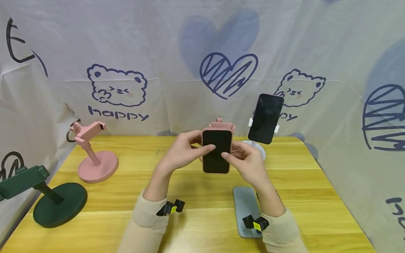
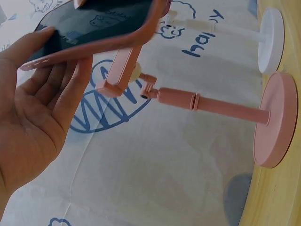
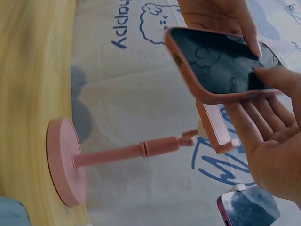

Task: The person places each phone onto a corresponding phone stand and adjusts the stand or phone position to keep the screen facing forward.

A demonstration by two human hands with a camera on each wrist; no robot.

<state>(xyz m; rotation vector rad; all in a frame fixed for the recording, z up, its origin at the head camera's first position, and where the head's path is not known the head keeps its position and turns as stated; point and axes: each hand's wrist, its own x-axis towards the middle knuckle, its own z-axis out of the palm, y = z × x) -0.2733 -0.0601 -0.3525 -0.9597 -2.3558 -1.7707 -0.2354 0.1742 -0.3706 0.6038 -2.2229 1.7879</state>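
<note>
Nearest, a grey-blue phone (image 1: 244, 203) is laid on the table (image 1: 202, 225), at five o'clock from the pink-cased phone (image 1: 216, 161). The latter is held up in the air, pinched at nine o'clock by the left hand (image 1: 181, 151) and at three o'clock by the right hand (image 1: 252, 164), thumbs on the screen, fingers behind. It can be judged light and stiff, its glass slick and breakable; it is best gripped by the cased long edges. Behind, at twelve o'clock, stands a pink stand (image 2: 223, 108); whether its clamp (image 2: 123, 70) is touched cannot be told. Farther, at two o'clock, a black-screened phone (image 1: 265, 118) is held by a white stand (image 2: 271, 40).
</note>
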